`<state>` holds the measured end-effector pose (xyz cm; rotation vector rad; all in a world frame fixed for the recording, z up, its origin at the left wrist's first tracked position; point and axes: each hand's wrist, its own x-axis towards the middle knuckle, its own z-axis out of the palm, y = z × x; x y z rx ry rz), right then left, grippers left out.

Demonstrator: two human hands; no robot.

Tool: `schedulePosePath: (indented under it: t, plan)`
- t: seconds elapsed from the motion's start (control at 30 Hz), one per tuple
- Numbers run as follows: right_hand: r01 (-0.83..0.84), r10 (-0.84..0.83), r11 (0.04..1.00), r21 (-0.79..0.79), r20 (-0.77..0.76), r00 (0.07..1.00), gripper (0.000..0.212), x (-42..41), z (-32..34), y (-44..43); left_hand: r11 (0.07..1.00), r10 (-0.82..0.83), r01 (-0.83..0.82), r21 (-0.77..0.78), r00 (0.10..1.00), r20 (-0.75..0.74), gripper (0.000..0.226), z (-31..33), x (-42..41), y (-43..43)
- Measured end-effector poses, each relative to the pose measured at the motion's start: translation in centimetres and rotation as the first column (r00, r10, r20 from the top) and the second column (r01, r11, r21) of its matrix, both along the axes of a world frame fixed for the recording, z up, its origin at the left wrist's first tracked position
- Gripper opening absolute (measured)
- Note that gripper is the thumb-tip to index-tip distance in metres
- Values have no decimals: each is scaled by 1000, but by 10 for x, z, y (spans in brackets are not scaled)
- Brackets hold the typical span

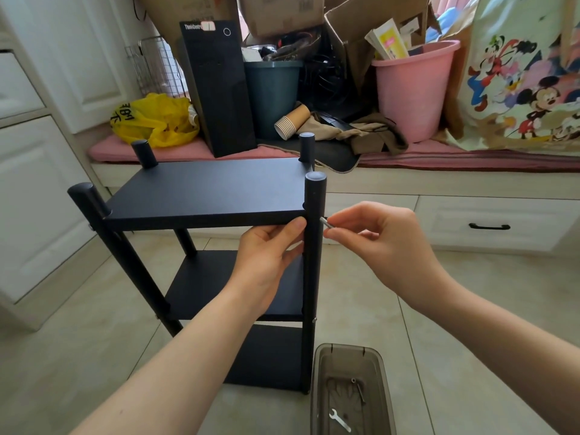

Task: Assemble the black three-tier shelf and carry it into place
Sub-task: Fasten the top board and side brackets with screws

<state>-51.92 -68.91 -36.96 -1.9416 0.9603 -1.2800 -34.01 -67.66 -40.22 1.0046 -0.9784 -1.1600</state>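
The black three-tier shelf (204, 189) stands upright on the tiled floor, its round posts rising past the top board. My left hand (266, 249) grips the near right post (314, 215) just under the top board, thumb against the board's front edge. My right hand (373, 233) pinches a small silver screw (324, 221) at the right side of that post, level with the top board. The two lower boards are partly hidden by my left arm.
A clear brown plastic box (348, 356) on the floor at the shelf's right foot holds a small wrench (339, 420) and a bolt (359, 390). Behind, a pink-cushioned bench (439, 155) carries a black computer tower (216, 86), yellow bag (153, 119), pink bucket (414, 89) and cardboard boxes. White cabinets stand at left.
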Motion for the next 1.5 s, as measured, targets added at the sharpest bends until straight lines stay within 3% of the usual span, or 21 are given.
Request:
schedulePosePath:
  t: [0.27, 0.47, 0.77, 1.13, 1.33, 1.5]
  plan:
    - [13, -13, 1000, 15, -14, 1000, 10, 3, 0, -3, 1000, 5, -5, 7, 999, -32, 31, 0, -3, 1]
    - [-26, 18, 994, 111, 72, 997, 10, 5, 2, -8, 1000, -11, 11, -11, 999, -32, 47, 0, -2, 1]
    - [20, -25, 995, 99, 54, 998, 7, 9, 2, -9, 1000, -8, 8, -2, 1000, -10, 31, -1, -1, 1]
    - [70, -68, 997, 36, -45, 997, 10, 11, 7, -10, 1000, 2, -2, 5, 1000, -12, 30, -1, -1, -1]
    - [54, -55, 993, 106, 3, 998, 7, 11, 7, -9, 1000, -11, 11, -5, 1000, -18, 42, -1, -1, 0]
    - [115, -113, 988, 99, -23, 993, 16, 11, 6, -10, 1000, 1, -1, 5, 1000, -29, 33, -3, 0, -1]
